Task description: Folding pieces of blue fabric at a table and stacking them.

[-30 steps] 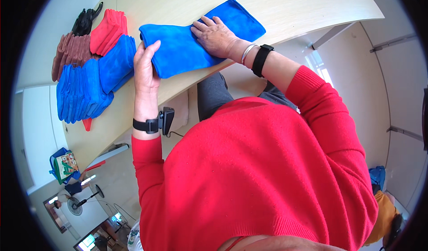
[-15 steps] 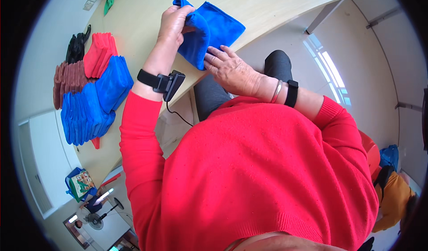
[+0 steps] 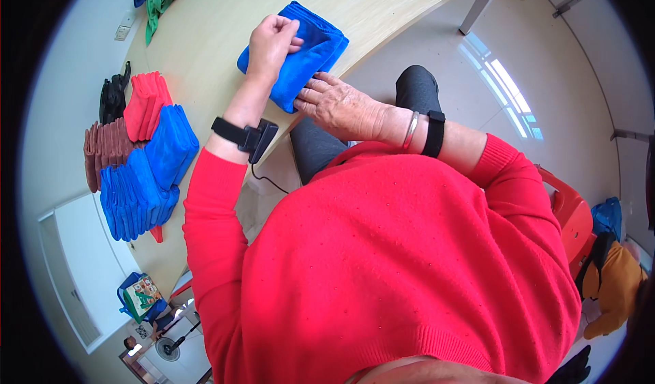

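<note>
My left hand (image 3: 273,45) curls over blue cloth (image 3: 300,70), grip unclear — unclenched right hand (image 3: 341,105) likely steadies it by the tabletop's edge (image 3: 396,29)

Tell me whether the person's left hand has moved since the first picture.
Yes: judged against the stacked folded blue cloths on the table, the left hand has moved away, rightward and farther up the picture.

Blue cloth (image 3: 288,77), fldd, on tbl (image 3: 205,77).
</note>
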Demonstrator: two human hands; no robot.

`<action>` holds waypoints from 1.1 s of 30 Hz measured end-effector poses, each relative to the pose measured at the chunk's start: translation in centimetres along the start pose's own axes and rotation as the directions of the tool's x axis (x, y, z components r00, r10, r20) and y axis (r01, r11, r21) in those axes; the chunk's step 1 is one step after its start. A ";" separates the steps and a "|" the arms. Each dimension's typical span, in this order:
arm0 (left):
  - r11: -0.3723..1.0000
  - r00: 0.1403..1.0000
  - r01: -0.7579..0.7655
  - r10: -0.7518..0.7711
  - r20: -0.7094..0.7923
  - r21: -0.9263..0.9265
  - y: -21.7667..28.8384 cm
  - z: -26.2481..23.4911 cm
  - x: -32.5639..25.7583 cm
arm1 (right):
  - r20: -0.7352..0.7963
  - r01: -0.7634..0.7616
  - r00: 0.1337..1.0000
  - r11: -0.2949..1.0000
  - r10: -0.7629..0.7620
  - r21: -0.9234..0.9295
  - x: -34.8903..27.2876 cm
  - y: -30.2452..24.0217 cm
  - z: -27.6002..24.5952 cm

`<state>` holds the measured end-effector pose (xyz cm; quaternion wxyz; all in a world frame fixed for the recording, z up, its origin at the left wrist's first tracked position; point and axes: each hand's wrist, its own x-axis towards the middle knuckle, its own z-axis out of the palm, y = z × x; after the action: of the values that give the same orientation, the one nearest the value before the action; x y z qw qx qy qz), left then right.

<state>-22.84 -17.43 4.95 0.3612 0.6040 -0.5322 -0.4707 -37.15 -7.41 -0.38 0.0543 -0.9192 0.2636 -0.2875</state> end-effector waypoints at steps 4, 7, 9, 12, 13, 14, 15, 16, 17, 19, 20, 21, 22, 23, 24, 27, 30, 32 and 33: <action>0.549 0.802 -0.541 0.564 0.194 0.637 -0.9 -2.3 -2.9 | 0.011 -0.003 1.000 0.991 0.002 0.131 -0.9 0.7 -1.1; 0.184 0.665 -0.623 0.636 0.391 0.760 -2.1 -3.5 -5.3 | 0.312 -0.284 0.929 0.925 0.199 0.254 0.7 0.1 -5.8; 0.182 0.730 -0.543 0.585 0.354 0.819 -3.6 -3.8 -6.0 | 0.467 -0.416 0.846 0.865 0.256 0.279 1.5 -0.1 -6.2; 0.158 0.831 -0.386 0.487 0.269 0.909 -5.2 -3.3 -6.2 | -0.161 -0.116 0.978 0.986 0.135 0.120 3.3 2.2 -3.6; 0.142 0.834 -0.352 0.496 0.241 0.925 -5.5 -2.7 -6.1 | -0.161 -0.107 0.979 0.988 0.125 0.116 3.6 3.1 -2.7; 0.127 0.836 -0.317 0.506 0.214 0.940 -5.6 -2.2 -5.8 | -0.141 -0.160 0.977 0.987 0.161 0.018 3.7 4.0 -1.7; 0.113 0.836 -0.280 0.518 0.184 0.953 -5.5 -2.1 -5.3 | -0.126 -0.207 0.972 0.975 0.196 -0.083 3.8 4.9 -1.0; 0.116 0.833 -0.272 0.526 0.173 0.955 -5.1 -2.5 -4.6 | -0.117 -0.251 0.966 0.950 0.232 -0.183 3.7 5.8 -0.4; 0.247 0.849 -0.282 0.514 0.121 0.927 -4.7 -3.4 -4.0 | -0.115 -0.232 0.970 0.956 0.213 -0.182 3.9 6.1 -0.2; 0.494 0.878 -0.290 0.479 0.022 0.820 -4.0 -5.1 -2.6 | -0.160 -0.250 0.960 0.960 0.229 -0.127 3.8 7.1 -0.1; 0.501 0.878 -0.266 0.479 -0.008 0.823 -4.1 -5.4 -1.9 | -0.175 -0.250 0.957 0.964 0.231 -0.095 3.5 7.4 0.0; 0.549 0.920 -0.208 0.391 -0.029 0.809 -4.1 -5.4 -1.2 | -0.206 -0.376 0.906 0.927 0.370 0.011 3.0 7.5 0.3; 0.589 0.948 -0.137 0.310 -0.066 0.797 -3.9 -6.2 -0.1 | -0.222 -0.470 0.845 0.874 0.486 0.125 3.1 7.8 0.3; 0.674 0.980 -0.124 0.198 -0.017 0.728 -4.0 -6.3 1.3 | -0.194 -0.496 0.830 0.851 0.523 0.172 2.4 8.1 -0.2; 0.754 0.995 -0.092 0.092 0.035 0.650 -4.6 -6.6 2.5 | -0.156 -0.516 0.819 0.828 0.552 0.220 1.9 8.1 -0.5; 0.917 0.980 -0.071 -0.009 0.200 0.392 -4.6 -6.7 3.0 | -0.219 -0.452 0.844 0.869 0.489 0.200 1.0 6.9 -0.9; 0.947 0.946 0.162 -0.229 0.229 0.278 -5.1 -8.0 2.2 | -0.194 -0.461 0.810 0.805 0.554 0.374 1.6 7.0 -0.6; 0.992 0.960 0.128 -0.127 0.249 0.014 -4.4 -9.2 -0.1 | -0.075 -0.548 0.681 0.575 0.728 0.607 1.5 7.2 -0.4; 0.987 0.965 0.108 -0.076 0.252 -0.118 -3.9 -10.0 -1.3 | -0.070 -0.545 0.684 0.573 0.726 0.612 1.4 7.4 -0.2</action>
<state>-12.07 -16.12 4.47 0.3086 0.5400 -0.5123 -0.5922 -39.66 -14.44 -1.34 0.3714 -0.6451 0.4917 -0.4519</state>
